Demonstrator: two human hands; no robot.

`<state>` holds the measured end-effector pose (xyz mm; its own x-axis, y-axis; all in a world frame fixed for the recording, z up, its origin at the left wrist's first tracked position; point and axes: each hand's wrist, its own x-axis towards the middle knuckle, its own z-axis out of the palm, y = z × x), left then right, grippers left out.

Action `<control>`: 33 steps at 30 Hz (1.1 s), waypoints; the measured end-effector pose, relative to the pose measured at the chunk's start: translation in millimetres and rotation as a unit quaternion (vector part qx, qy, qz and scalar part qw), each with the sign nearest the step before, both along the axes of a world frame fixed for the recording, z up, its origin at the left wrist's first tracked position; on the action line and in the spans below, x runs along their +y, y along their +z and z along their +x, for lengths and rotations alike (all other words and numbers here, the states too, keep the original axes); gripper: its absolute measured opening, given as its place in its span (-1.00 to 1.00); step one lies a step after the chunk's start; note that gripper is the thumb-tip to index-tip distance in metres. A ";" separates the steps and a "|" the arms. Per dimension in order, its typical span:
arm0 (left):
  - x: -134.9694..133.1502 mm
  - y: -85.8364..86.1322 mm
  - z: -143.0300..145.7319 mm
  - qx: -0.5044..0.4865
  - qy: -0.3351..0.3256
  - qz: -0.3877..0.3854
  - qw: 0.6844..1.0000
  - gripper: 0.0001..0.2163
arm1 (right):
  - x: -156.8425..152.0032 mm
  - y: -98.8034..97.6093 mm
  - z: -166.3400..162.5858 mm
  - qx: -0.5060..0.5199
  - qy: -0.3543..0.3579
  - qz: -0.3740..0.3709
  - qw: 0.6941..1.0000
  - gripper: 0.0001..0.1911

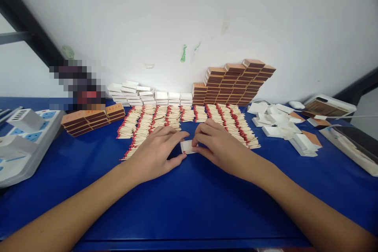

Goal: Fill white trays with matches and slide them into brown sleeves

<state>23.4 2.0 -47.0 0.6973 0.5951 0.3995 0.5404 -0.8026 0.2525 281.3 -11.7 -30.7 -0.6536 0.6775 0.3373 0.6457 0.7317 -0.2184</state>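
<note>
A small white matchbox tray [188,147] lies on the blue table between my hands, with a few red match heads showing at its left end. My left hand [161,147] has its thumb and forefinger around the tray's left end. Over the right part of the tray, my right hand [217,141] is closed in a pinch, fingertips at the tray. What it pinches is hidden behind the fingers. Rows of loose red-headed matches [147,126] spread just beyond both hands.
Filled-looking matchboxes [233,86] are stacked against the wall, with more matchboxes [93,118] at the left. White trays [130,93] stand piled at the back. Loose trays [277,120] lie right, near a phone [358,141]. A power strip [44,141] occupies the left.
</note>
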 end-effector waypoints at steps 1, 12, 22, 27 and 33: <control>0.1 0.2 -0.1 0.000 0.000 0.000 1.000 -0.59 | 3.5 0.3 3.2 0.011 -0.003 -0.004 1.000 -0.90; 1.9 -3.6 -1.3 -0.006 -0.004 -0.001 1.000 -0.58 | 59.1 -23.5 35.3 0.000 -0.121 0.065 0.990 -0.76; 3.8 -1.5 -1.8 0.002 0.003 0.005 1.000 -0.59 | 68.4 -28.8 35.7 0.004 -0.127 0.060 0.990 -0.78; 4.6 0.1 -2.5 0.000 0.002 0.004 1.000 -0.61 | 71.5 -26.9 34.3 -0.012 -0.143 0.041 0.989 -0.80; 7.0 -0.7 -3.5 0.000 0.004 0.010 1.000 -0.60 | 74.9 -24.5 33.5 -0.047 -0.129 0.031 0.990 -0.79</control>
